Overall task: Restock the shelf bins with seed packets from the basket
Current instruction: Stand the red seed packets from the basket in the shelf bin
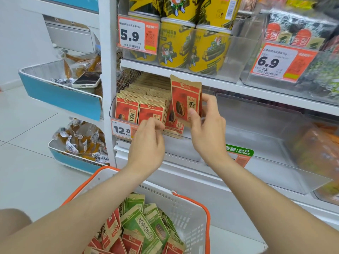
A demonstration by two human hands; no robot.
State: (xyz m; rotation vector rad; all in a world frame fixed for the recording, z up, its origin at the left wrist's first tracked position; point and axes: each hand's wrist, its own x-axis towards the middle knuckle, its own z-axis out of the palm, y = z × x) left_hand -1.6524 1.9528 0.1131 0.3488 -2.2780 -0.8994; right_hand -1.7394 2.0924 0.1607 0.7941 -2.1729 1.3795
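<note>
My right hand [207, 129] grips a red and brown seed packet [185, 96] upright, just above the right end of the clear shelf bin [183, 139]. That bin holds rows of the same red packets [145, 101]. My left hand [148, 142] rests against the bin's front, fingers curled on the front packets of the middle row. Below, a white basket with orange rim [185, 206] holds several red and green seed packets [145, 226].
A large clear bin [275, 143] to the right looks mostly bare. Yellow cans [192, 46] stand on the shelf above. Blue side trays [60, 96] at left carry wrapped snacks and a phone [86, 79]. Price tags hang on the bin fronts.
</note>
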